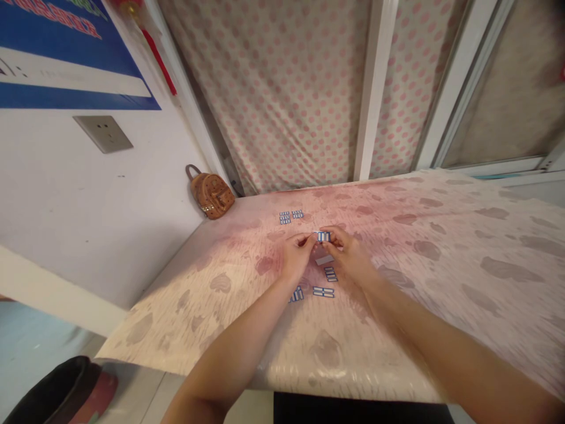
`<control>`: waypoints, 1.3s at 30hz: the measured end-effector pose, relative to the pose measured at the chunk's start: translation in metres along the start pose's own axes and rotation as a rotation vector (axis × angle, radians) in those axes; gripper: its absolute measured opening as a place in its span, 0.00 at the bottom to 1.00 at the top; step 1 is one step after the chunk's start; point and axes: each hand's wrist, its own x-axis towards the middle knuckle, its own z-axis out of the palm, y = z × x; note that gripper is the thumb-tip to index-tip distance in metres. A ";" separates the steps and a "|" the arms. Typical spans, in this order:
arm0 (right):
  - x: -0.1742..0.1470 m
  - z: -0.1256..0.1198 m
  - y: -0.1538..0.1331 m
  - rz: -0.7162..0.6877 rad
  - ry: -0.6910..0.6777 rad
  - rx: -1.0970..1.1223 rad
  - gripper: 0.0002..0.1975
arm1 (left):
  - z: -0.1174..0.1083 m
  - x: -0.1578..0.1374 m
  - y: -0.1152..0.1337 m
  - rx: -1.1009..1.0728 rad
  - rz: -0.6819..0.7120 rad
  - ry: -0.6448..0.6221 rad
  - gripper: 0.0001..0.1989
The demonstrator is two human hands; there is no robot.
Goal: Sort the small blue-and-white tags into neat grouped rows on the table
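Both hands come together above the middle of the table. My left hand [299, 254] pinches the left end of a small piece with blue-edged white rectangles [323, 236], perhaps a strip of labels. My right hand [352, 254] grips the same piece at its right end, fingers curled. Just below it shows a plain pale slip [325, 259]. Close to my right wrist lies a short row of blue-edged white rectangles [331, 274]. Nearer me is another group [323, 291], and a further one [299, 294] is partly covered by my left forearm.
Beyond my hands lie two more groups of blue-edged rectangles [285, 218] [298, 214]. A patterned cloth covers the table [419, 247]. A small brown backpack [214, 195] leans at the left wall. Polka-dot curtains [286, 88] hang behind; a dark bin [57, 391] stands on the floor.
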 end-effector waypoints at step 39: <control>0.009 -0.003 0.017 0.264 0.073 0.120 0.11 | -0.046 0.125 -0.037 0.677 -0.232 0.136 0.05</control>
